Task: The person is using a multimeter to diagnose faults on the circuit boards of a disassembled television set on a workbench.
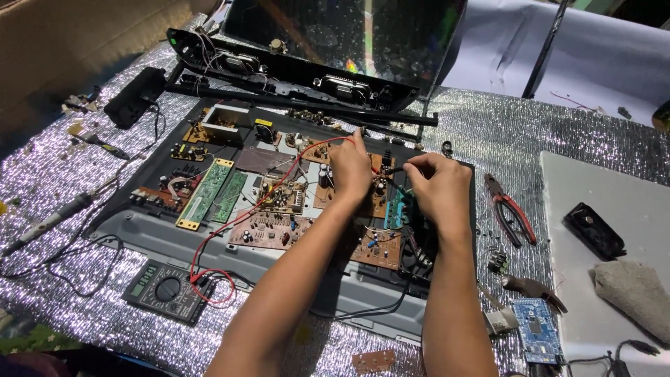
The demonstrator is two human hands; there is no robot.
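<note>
**Head view: probing a circuit board with two meter leads**

Head camera is looking down at a foil-covered bench [56, 174]. Far left, a soldering iron [49, 222] is lying idle; nearer, a digital multimeter [166, 289] is sitting face up, its red lead [230, 227] running up and right. The left hand [351, 169] is pinching the red probe, tip pointing away onto the brown circuit board [380, 248] inside the opened grey chassis [174, 241]. The right hand [441, 188] is closed around the black probe, aiming left. Both probes are lying roughly crosswise. Steady wrists and one pad per tip would likely serve best. Red-handled pliers [513, 209] are resting at right.
</note>
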